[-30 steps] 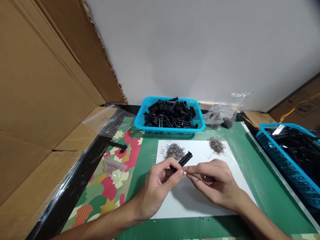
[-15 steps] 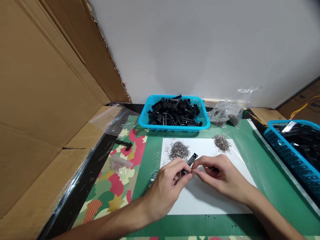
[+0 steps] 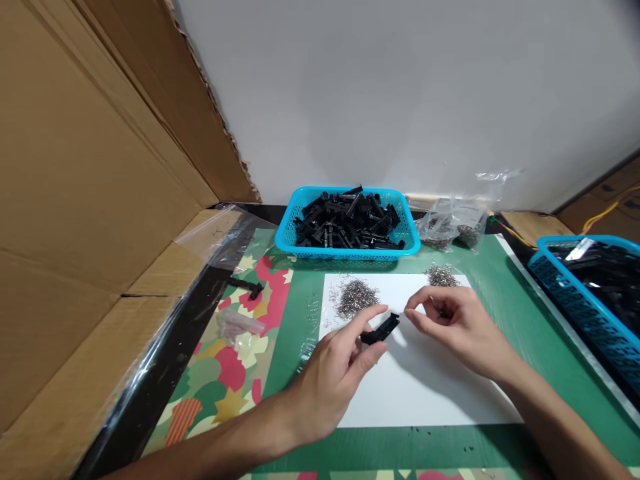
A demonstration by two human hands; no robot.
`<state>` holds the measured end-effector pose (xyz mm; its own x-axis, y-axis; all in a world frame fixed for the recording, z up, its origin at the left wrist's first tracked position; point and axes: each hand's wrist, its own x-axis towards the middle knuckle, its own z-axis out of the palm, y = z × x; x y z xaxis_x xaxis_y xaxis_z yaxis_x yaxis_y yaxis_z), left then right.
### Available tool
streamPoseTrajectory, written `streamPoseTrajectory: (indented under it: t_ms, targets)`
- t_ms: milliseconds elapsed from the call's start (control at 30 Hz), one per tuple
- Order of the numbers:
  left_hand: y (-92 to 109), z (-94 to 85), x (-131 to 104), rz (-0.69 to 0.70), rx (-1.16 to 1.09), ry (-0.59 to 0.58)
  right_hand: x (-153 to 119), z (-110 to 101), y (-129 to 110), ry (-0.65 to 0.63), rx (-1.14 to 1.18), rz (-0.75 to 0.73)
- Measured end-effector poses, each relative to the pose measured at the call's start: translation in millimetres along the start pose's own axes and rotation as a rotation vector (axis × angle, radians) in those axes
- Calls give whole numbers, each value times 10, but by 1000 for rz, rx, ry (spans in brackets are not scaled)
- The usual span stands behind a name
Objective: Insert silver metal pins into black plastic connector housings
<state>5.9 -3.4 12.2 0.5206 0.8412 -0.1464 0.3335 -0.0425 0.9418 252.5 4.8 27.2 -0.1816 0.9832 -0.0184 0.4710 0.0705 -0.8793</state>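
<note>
My left hand (image 3: 337, 367) holds a small elongated black plastic part (image 3: 381, 331) over a white sheet of paper (image 3: 400, 400). Its thumb and index finger are spread around the part, which tilts up toward the right. Just right of the part's far end, my right hand (image 3: 453, 327) pinches thumb and fingertip together; whatever is between them is too small to make out. Beyond the left hand lies a pile of tiny metal pieces (image 3: 357, 298), perhaps springs. A second such pile (image 3: 442, 275) is partly hidden behind the right hand.
A blue basket (image 3: 345, 254) of black parts stands at the back. Another blue basket (image 3: 555, 267) is at the right. Plastic bags (image 3: 445, 227) of metal pieces lie against the wall. One loose black part (image 3: 247, 287) and a small bag (image 3: 240, 325) rest at the left.
My right hand has moved right and slightly up, away from the left hand. The left fingers have spread, and the black part now lies flatter and shows more fully.
</note>
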Motion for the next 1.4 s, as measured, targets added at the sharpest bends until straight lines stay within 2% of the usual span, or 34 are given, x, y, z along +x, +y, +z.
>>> streamPoseTrajectory:
  t_ms: [100, 267, 433, 633, 900, 1400]
  targets:
    - [27, 1, 16, 1, 30, 19, 29, -13, 35, -11, -33, 50]
    - [87, -21, 37, 11, 123, -14, 47, 62, 59, -28, -36, 103]
    - [45, -5, 23, 27, 155, -33, 54, 151, 48, -29, -64, 125]
    - [-36, 41, 3, 83, 191, -50, 55, 185, 51, -27, -124, 76]
    - [2, 55, -16, 153, 278, -26, 32, 189, 37, -27, -181, 11]
    - [-19, 48, -16, 159, 292, -27, -9, 230, 69, -41, -240, -79]
